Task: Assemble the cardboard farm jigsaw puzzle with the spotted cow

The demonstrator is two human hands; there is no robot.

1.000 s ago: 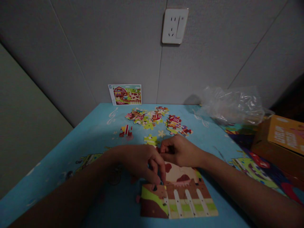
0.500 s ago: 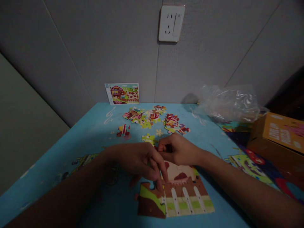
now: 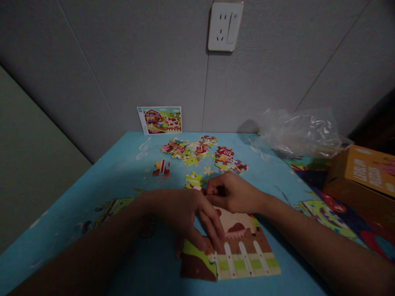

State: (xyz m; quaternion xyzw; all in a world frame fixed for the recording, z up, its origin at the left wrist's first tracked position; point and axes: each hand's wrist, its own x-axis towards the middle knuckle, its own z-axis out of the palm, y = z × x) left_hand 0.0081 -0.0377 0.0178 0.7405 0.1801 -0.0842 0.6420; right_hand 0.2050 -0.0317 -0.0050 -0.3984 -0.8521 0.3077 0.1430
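Observation:
A joined section of jigsaw puzzle [image 3: 243,250] lies in front of me, showing a white fence, brown ground and a spotted cow. My left hand [image 3: 191,218] rests over its left part, fingers stretched down onto the pieces and holding nothing. At the section's top edge, my right hand [image 3: 233,192] is closed in a pinch on a puzzle piece [image 3: 197,188], red and white where it shows; the fingers hide the rest. Just beyond that lies a green puzzle piece [image 3: 194,179]; whether the two are joined I cannot tell.
Loose puzzle pieces [image 3: 191,159] lie in a heap farther back, with more pieces [image 3: 226,158] to their right and a small red-and-white cluster [image 3: 161,167] at left. A picture card [image 3: 162,121] leans on the wall. At right are a clear plastic bag [image 3: 302,133] and an orange box [image 3: 367,168].
My left hand's fingers have shifted slightly right and down across the joined section. My right hand keeps its pinch at the top edge. The view has tilted slightly.

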